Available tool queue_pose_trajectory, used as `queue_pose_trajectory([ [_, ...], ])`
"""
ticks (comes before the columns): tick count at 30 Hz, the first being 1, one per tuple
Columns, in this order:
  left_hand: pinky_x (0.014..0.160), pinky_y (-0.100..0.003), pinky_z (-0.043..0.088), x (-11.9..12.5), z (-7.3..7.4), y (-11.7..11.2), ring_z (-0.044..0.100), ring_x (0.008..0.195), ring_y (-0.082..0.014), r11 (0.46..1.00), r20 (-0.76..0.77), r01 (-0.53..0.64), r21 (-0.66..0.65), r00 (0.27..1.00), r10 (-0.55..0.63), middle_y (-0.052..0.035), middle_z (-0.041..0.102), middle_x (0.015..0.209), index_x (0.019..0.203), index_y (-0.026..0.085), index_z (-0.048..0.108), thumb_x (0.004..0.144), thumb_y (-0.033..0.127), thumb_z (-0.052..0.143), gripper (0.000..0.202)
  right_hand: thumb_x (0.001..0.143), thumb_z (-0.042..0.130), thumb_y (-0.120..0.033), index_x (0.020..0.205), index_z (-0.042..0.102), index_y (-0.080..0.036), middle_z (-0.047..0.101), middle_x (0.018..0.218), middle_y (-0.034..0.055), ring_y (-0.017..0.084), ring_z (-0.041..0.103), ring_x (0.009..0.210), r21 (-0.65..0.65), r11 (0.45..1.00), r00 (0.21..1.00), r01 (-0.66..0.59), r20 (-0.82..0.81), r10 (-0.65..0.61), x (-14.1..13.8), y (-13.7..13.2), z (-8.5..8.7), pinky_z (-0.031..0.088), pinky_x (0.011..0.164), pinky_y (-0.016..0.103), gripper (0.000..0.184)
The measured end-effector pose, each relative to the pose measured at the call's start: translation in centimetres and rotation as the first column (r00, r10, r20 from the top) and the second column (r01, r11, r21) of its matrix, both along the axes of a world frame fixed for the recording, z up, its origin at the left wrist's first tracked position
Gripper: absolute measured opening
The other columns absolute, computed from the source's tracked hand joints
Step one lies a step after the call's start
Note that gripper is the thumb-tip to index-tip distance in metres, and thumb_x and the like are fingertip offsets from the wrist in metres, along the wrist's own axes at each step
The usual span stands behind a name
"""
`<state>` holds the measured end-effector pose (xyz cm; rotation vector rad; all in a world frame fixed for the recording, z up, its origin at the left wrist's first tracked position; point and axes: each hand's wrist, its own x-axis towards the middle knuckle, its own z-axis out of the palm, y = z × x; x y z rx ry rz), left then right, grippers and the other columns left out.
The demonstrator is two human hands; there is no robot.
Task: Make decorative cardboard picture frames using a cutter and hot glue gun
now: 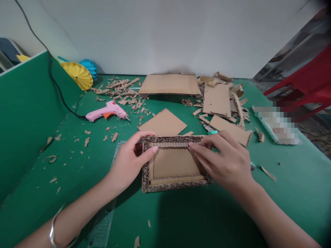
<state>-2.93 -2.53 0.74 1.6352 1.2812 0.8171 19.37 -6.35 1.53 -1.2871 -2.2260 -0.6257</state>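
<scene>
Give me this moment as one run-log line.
left hand: holding cardboard box by its left side | right hand: touching ribbed strip inside box | glue gun: lying on table, left of box

1 head-worn camera looks forward and down, from nearby, over the green table (284,193).

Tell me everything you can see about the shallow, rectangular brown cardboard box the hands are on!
The shallow, rectangular brown cardboard box has thick walls with rough, wavy layered edges and a smooth, flat floor. A paler ridged cardboard strip runs inside its far wall. Its open side faces the camera, and it looks held above the green table. The left hand has its grip on the left end, thumb inside; the right hand touches near the strip's right end.
</scene>
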Motion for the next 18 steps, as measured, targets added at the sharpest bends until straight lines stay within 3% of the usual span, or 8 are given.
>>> queue_pose_trajectory([
  [12,0.053,-0.017,0.043,0.0,0.3,0.2,0.053,0.061,-0.0095,1.0,-0.004,0.012,-0.018,1.0,-0.012,0.0041,0.058,0.074,0.101,0.025,0.056,0.076,0.032,0.06,0.027,0.076,0.063,-0.015,0.078,0.066,-0.02,0.054,0.066,0.0036,0.016,0.045,0.063,-0.027,0.999,0.993,-0.033,-0.111,0.03,0.0,0.2,-0.4,0.038,0.055,0.028,0.007],
  [15,0.053,-0.019,0.042,-0.1,0.2,0.6,0.051,0.06,-0.0096,0.999,-0.068,-0.027,0.02,0.997,0.028,0.0029,0.057,0.077,0.101,0.024,0.057,0.076,0.033,0.06,0.027,0.078,0.062,-0.023,0.086,0.066,-0.023,0.056,0.073,0.0038,0.016,0.05,0.068,-0.101,0.995,0.961,-0.02,-0.275,-0.009,1.1,0.5,-0.3,0.042,0.059,0.029,0.009],
  [18,0.058,-0.022,0.044,-0.3,0.0,0.9,0.053,0.065,-0.0115,0.999,-0.07,-0.038,0.015,0.997,0.039,0.0006,0.058,0.086,0.101,0.023,0.056,0.075,0.034,0.059,0.028,0.078,0.062,-0.031,0.103,0.061,-0.024,0.058,0.089,0.0059,0.019,0.055,0.082,-0.291,0.956,0.869,0.021,-0.468,-0.162,2.4,0.9,-0.1,0.047,0.068,0.032,0.026],
])
